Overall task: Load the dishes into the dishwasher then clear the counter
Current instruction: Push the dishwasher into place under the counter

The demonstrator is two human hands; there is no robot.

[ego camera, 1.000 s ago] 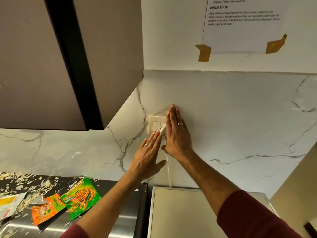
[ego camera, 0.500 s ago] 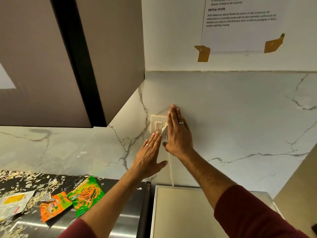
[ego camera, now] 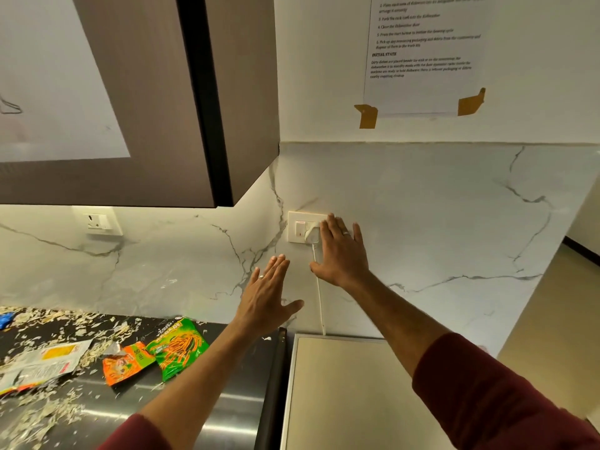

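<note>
**Both hands flat at the wall socket, litter on the worktop**

Right hand [ego camera: 341, 251] spread wide against the marble backsplash [ego camera: 438, 222], fingers straight, fingertips covering the right part of the socket plate [ego camera: 300, 227] and touching the white plug [ego camera: 312, 231]; holding nothing. White cord [ego camera: 319, 297] dropping from the plug, passing behind the thumb side of the hand and down to the back edge of a pale appliance top [ego camera: 350, 394], its lower part cut off by the frame. Whether this is the dishwasher: cannot tell.

Left hand [ego camera: 268, 297] open too, fingers straight and close together, thumb out, below and left of the socket plate, holding nothing. Touching the backsplash or just off it: unclear.

On the dark worktop [ego camera: 227, 417], near its back edge, a green snack wrapper [ego camera: 177, 347] touching an orange wrapper [ego camera: 125, 362]; further left a silver wrapper [ego camera: 42, 363], partly cut off at the left edge. Pale shreds [ego camera: 48, 414] scattered across the left half. A blue scrap [ego camera: 6, 319] at the far left, too cropped to name.

Second wall socket [ego camera: 99, 221] under the wall cabinet [ego camera: 113, 92]. Taped instruction sheet [ego camera: 425, 53] above, top cut off, print mostly blurred. Dishes nowhere in view.
</note>
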